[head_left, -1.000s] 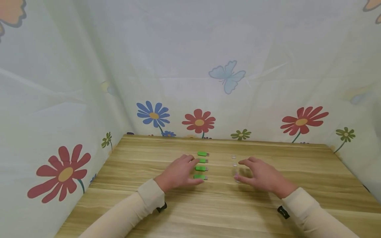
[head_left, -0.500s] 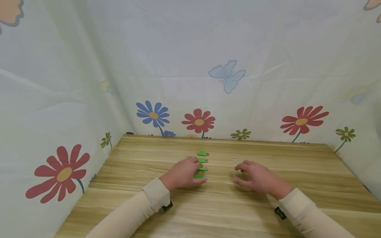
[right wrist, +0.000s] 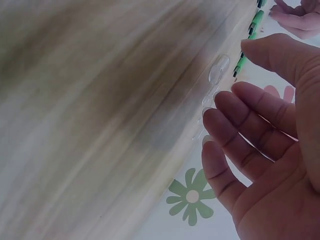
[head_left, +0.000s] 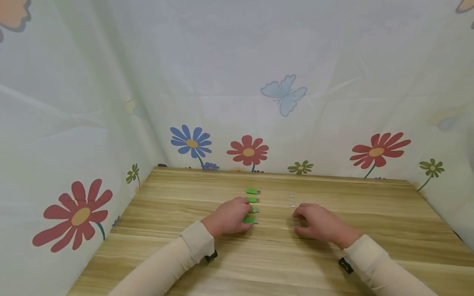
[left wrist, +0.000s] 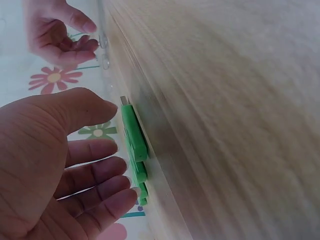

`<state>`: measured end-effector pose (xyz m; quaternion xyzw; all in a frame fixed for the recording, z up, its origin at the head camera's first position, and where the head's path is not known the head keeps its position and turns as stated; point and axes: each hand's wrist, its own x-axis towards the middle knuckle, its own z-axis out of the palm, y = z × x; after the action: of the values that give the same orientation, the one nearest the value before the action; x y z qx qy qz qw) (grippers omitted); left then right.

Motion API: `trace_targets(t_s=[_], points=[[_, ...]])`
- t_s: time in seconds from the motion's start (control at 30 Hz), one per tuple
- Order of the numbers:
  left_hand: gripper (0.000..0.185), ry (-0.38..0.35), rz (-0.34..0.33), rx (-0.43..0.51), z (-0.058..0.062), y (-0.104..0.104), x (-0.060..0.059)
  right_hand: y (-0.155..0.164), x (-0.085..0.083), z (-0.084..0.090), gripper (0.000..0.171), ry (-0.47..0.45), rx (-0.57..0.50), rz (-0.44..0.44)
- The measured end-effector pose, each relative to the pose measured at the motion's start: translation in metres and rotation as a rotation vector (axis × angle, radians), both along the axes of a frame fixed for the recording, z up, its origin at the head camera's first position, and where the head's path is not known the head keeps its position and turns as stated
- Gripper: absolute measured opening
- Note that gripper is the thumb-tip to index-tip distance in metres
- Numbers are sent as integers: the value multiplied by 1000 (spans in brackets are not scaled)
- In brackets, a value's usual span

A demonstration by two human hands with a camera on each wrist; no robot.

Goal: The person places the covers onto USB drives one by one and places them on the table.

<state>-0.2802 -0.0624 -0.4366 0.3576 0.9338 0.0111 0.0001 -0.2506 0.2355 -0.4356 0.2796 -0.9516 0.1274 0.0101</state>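
Note:
Several green USB sticks lie in a column on the table, metal plugs facing right; the farthest USB stick (head_left: 252,191) shows whole in the head view. My left hand (head_left: 227,216) reaches over the nearer ones from the left, partly hiding them. In the left wrist view its relaxed fingers and thumb stay beside the nearest green USB stick (left wrist: 134,132), with nothing gripped. Opposite them lie small clear caps (head_left: 291,195) in a matching column. My right hand (head_left: 320,222) hovers at the nearer caps, fingers loosely bent, with a clear cap (right wrist: 219,69) between thumb and fingertips but not pinched.
The wood-grain table (head_left: 281,267) ends at a pale curtain (head_left: 222,82) printed with flowers and a butterfly, which hangs behind and at the sides. Each wrist carries a dark strap piece.
My left hand has moved a little right and toward me, down along the USB sticks. My right hand has drawn slightly nearer me, uncovering the second cap. The sticks look unmoved.

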Motion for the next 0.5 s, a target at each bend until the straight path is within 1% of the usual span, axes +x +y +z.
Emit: trace_targets(t_s=[0.13,0.37,0.5], points=[[28,-9,1,-6,0,1,0,-2,0,3,20,-16,9,5],[25,7,-23,4,-1,-1,-4,-2,-3,5,15,15,7,66],[21,8,-38,3,-1,1,-6,-2,-5,3,13,18,6,69]])
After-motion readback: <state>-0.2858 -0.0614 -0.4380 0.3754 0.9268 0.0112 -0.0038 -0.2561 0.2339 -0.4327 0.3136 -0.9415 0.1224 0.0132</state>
